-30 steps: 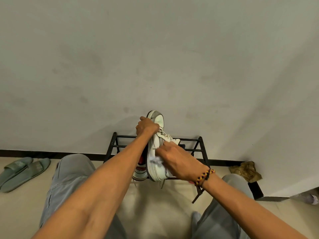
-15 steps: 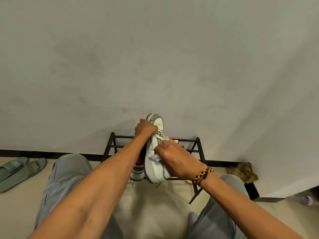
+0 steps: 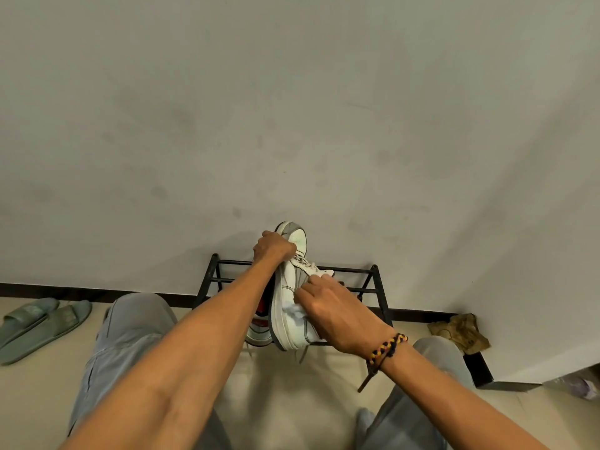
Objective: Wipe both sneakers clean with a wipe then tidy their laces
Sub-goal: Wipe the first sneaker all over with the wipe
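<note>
A white sneaker (image 3: 289,287) with grey panels is held up in front of me, toe pointing away, sole to the left. My left hand (image 3: 272,248) grips it near the toe. My right hand (image 3: 328,310) presses a small white wipe (image 3: 293,309) against the sneaker's side near the heel, fingers curled round the wipe. A lace end (image 3: 303,354) dangles below the heel. The second sneaker (image 3: 259,329), white with red inside, rests on the rack behind my left forearm and is mostly hidden.
A black metal shoe rack (image 3: 373,280) stands against the wall. Two green slides (image 3: 39,323) lie on the floor at left. A crumpled brown cloth (image 3: 461,332) sits in the corner at right. My knees in grey trousers (image 3: 130,332) flank the sneaker.
My right hand with the wipe has slid along the sneaker's side, up toward the laces and then back down toward the heel. The left hand has kept its grip.
</note>
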